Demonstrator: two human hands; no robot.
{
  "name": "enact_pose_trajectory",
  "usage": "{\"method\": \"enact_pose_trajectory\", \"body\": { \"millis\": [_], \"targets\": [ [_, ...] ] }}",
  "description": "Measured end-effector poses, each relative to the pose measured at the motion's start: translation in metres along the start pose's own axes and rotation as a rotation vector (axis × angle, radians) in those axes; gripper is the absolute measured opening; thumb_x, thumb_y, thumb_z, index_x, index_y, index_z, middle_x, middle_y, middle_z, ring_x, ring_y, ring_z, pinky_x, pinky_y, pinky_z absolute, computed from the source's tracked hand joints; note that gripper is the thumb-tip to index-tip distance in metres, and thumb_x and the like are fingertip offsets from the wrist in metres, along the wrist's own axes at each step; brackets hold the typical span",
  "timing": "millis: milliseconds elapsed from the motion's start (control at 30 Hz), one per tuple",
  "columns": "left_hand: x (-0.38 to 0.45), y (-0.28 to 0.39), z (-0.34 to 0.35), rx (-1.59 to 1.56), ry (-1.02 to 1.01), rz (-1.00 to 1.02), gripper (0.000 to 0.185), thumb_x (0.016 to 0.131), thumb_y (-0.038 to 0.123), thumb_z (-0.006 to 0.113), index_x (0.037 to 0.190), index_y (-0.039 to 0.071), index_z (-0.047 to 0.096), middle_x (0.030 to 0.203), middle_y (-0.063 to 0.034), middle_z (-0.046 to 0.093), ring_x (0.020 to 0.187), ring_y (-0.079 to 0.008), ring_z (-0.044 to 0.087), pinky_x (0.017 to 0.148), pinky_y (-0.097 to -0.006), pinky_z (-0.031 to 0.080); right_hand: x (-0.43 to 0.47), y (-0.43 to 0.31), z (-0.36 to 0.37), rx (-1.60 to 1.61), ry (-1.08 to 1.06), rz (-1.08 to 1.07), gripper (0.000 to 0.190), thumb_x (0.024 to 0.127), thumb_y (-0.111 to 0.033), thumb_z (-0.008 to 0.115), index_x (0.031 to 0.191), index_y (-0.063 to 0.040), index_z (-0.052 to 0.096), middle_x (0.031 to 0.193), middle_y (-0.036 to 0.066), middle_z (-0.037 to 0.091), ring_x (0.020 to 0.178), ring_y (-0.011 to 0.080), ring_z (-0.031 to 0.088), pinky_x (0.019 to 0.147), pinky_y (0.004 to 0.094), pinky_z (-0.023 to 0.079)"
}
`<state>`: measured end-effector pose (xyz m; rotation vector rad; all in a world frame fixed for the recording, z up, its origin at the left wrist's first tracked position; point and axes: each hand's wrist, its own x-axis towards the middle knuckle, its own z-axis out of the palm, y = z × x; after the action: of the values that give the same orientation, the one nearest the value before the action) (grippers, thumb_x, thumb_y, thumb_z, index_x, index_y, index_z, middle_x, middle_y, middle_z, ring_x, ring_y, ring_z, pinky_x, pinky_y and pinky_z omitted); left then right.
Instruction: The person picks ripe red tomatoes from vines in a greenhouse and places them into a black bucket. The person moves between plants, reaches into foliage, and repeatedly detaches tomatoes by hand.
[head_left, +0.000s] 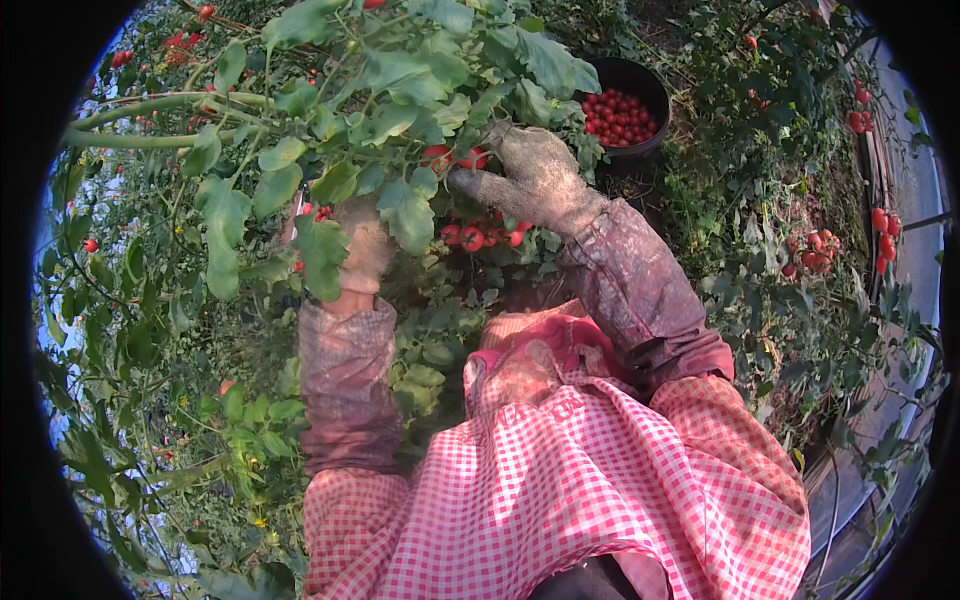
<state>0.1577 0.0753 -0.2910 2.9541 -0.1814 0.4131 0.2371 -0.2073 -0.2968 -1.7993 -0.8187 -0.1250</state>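
My right hand (536, 176), in a dirty knit glove, reaches into a leafy tomato plant at the upper middle. Its thumb lies beside red tomatoes (474, 157); leaves cover the fingertips, so whether they grip anything is unclear. Below that hand hangs a cluster of ripe cherry tomatoes (472, 238). My left hand (364, 240), gloved too, is raised among the leaves on the left. A large tomato leaf (405, 214) and others hide its fingers. A few small red tomatoes (322, 214) show just left of it.
Beyond my right hand, a black bucket (634, 146) holds many picked red tomatoes. Thick green stems (150, 140) run in from the upper left. More tomato clusters (814, 251) hang on the right, near plastic sheeting (911, 202). Dense tomato foliage (187, 360) fills the left side.
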Motion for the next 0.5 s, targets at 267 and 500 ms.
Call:
{"method": "enact_pose_trajectory", "body": {
  "millis": [267, 500],
  "targets": [
    [0.013, 0.011, -0.022, 0.339, -0.009, 0.243, 0.040, 0.077, 0.022, 0.082, 0.110, 0.005, 0.069, 0.108, -0.0135, 0.069, 0.099, -0.0317, 0.065, 0.085, -0.0424, 0.053, -0.008, 0.015, 0.017, -0.118, -0.041, 0.268, 0.036, 0.088, -0.036, 0.059, 0.104, -0.005, 0.068, 0.100, 0.020, 0.069, 0.095, 0.0391, 0.066, 0.086, 0.0466, 0.051],
    [0.029, 0.012, -0.016, 0.158, -0.044, 0.239, 0.039, 0.083, 0.021, 0.076, 0.114, 0.002, 0.063, 0.103, -0.0115, 0.068, 0.092, -0.0313, 0.065, 0.080, -0.0426, 0.055, -0.078, 0.074, 0.042, 0.942, 0.046, 0.931, 0.022, 0.088, -0.019, 0.061, 0.102, -0.002, 0.064, 0.086, 0.008, 0.064, 0.063, 0.0175, 0.062, 0.054, 0.0315, 0.054]
  ]
}}
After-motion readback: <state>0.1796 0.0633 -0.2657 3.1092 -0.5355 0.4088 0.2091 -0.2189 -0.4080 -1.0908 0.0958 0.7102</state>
